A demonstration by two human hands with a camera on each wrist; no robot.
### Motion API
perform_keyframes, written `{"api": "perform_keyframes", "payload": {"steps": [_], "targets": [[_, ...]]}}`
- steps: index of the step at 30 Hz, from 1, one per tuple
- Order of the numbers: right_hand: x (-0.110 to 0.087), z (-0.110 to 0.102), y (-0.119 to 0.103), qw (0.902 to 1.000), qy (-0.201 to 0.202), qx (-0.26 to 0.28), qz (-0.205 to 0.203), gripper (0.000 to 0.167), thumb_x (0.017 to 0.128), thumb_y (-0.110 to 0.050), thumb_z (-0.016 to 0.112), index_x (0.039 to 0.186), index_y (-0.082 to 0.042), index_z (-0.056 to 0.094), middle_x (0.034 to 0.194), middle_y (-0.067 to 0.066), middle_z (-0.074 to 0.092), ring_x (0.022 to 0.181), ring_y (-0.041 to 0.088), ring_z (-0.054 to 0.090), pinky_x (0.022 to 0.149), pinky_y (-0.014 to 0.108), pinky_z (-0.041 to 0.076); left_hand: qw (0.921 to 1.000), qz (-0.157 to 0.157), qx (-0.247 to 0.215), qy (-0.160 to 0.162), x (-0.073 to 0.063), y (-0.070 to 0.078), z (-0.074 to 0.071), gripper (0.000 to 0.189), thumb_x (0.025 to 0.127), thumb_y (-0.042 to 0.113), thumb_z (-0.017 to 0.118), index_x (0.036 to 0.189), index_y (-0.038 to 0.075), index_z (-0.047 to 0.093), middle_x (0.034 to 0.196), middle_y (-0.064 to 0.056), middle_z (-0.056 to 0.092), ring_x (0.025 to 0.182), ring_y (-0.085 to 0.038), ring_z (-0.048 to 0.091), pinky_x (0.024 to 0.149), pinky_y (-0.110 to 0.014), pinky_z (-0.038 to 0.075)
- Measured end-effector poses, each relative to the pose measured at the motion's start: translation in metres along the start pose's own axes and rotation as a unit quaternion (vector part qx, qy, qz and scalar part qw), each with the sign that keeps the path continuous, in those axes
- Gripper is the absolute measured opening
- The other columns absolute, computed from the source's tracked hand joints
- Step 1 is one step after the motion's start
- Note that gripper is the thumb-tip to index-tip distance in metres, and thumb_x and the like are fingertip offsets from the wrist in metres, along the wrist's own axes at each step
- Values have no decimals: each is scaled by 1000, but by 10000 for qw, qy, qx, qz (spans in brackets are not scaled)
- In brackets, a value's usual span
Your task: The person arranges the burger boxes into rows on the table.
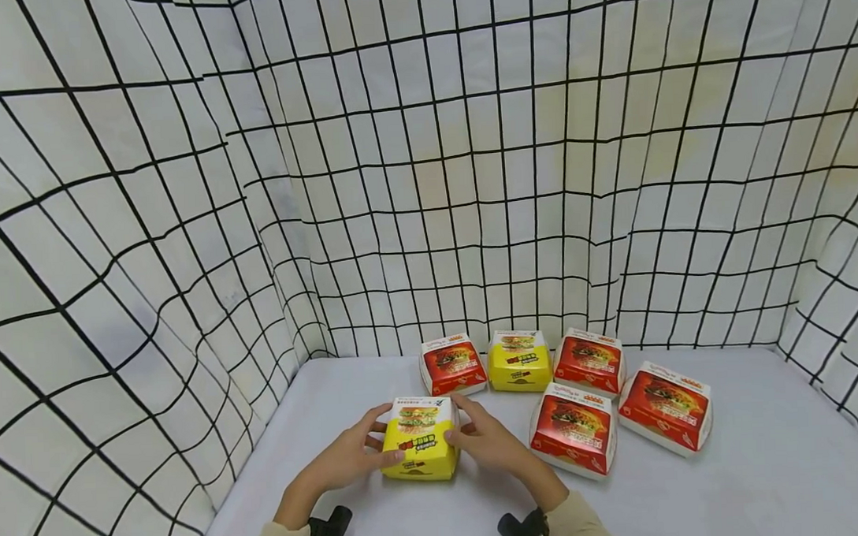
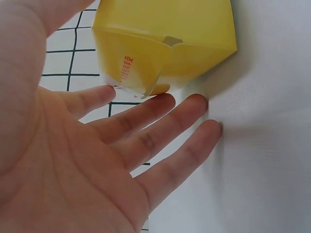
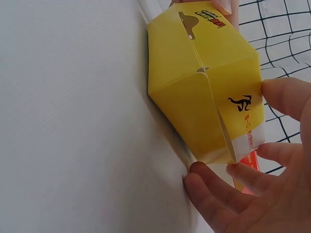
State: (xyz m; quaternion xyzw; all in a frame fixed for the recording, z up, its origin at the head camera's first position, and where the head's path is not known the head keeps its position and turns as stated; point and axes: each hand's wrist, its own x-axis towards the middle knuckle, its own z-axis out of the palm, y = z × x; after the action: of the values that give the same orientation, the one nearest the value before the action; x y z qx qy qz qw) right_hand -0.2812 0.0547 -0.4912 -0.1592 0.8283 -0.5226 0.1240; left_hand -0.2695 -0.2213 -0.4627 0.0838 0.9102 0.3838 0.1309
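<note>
A yellow burger box [image 1: 421,450] with a white top edge sits on the white table, between both hands. My left hand [image 1: 353,456] holds its left side, thumb at the front. In the left wrist view, that hand's fingers [image 2: 160,99] are spread along the box side, some touching the tabletop. My right hand [image 1: 488,439] holds the right side, its thumb near the front edge and the index finger at the back corner. In the right wrist view, the thumb and fingertips [image 3: 240,170] touch the folded end of the box [image 3: 204,92].
Behind stand a red burger box [image 1: 454,366], another yellow box [image 1: 520,361] and a red one [image 1: 590,362]. Two more red boxes [image 1: 573,430] [image 1: 666,408] lie to the right. White walls with a black grid [image 1: 454,180] enclose the table [image 1: 763,477].
</note>
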Motion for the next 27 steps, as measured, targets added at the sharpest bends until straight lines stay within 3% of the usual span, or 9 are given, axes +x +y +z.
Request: {"api": "perform_keyframes", "payload": {"steps": [13, 27], "targets": [[1, -3, 1, 9998, -151, 53, -115, 74, 99, -38, 66, 161, -21, 31, 159, 17, 36, 127, 38, 56, 96, 58, 53, 9992, 371, -28, -167, -5, -1, -2, 88, 89, 47, 78, 158, 13, 36, 137, -17, 61, 116, -27, 63, 94, -52, 54], [2, -6, 7, 9996, -176, -95, -179, 67, 100, -40, 64, 155, -12, 39, 147, 18, 48, 120, 31, 57, 94, 51, 54, 9985, 498, -73, -229, -4, -10, -8, 73, 93, 47, 72, 154, 18, 45, 136, -15, 62, 120, -33, 61, 97, -58, 52]]}}
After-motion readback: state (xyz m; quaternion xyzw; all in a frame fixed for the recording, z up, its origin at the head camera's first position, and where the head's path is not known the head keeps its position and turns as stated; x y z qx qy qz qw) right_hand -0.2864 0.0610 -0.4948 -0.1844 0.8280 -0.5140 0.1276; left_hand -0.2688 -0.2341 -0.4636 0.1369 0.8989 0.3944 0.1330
